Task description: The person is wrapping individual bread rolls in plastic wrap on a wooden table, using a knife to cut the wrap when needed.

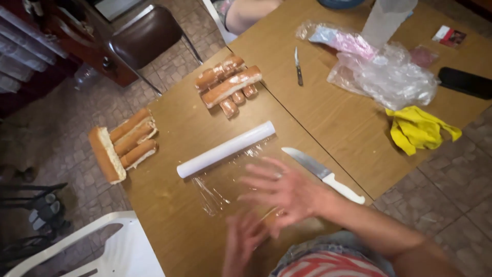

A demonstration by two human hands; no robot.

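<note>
My right hand (279, 191) hovers with fingers spread over a sheet of clear cling film (220, 182) pulled out from a white roll (225, 149) on the wooden table (169, 225). My left hand (243, 241), blurred, is low at the table's near edge, beside the film's near end, fingers apart. Something pale shows beneath the hands; I cannot tell what it is. A large knife with a white handle (323, 174) lies just right of my right hand.
Long bread rolls lie in two groups: a stack at the table's left edge (123, 146) and a pile further back (228, 84). A small knife (298, 66), crumpled plastic bags (384, 72), a yellow cloth (417, 129) and a black case (465, 82) lie on the right. A white plastic chair (118, 246) stands near left.
</note>
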